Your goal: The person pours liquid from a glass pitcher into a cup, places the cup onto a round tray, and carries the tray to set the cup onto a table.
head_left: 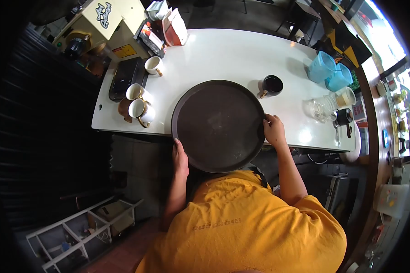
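Observation:
A large round dark serving tray is held level between my two hands, partly over the white counter's near edge. My left hand grips its lower left rim, thumb on top. At the right rim, my right hand holds it with the thumb above and the other fingers hidden underneath. Nothing stands on the tray. A black mug is on the counter just beyond my right hand. Left of the tray are two white mugs, one behind the other, and a third white mug farther back.
The white counter spans the view. At its left are a black flat device, a cream machine and bags. Blue pitchers, a clear plastic container and a spoon are at the right. A white-framed rack stands low left.

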{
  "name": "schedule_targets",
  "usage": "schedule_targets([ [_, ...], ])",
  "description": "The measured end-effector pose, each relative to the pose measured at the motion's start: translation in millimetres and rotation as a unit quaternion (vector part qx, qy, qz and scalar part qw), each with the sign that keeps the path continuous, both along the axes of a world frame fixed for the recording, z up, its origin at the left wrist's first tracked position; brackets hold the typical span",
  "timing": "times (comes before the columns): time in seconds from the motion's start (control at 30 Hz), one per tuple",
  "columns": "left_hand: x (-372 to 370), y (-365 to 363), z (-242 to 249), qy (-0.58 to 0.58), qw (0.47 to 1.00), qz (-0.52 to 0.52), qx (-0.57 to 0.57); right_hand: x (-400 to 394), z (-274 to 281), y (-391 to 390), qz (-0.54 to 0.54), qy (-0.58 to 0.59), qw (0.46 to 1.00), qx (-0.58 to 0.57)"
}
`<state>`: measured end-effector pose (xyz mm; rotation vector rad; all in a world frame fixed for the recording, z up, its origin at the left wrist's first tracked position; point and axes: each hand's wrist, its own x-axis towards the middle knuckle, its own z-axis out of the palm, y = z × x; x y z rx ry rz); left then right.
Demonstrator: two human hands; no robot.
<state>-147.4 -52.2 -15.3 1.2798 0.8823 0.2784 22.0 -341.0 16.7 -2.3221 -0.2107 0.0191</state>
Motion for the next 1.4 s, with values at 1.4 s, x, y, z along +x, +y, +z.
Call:
schedule_targets([
  [1.4, -43, -18, -2, -0.041, 0.999, -0.007, -0.01, 89, -15, 50, -0.158, 0.24, 0.778, 0.559],
])
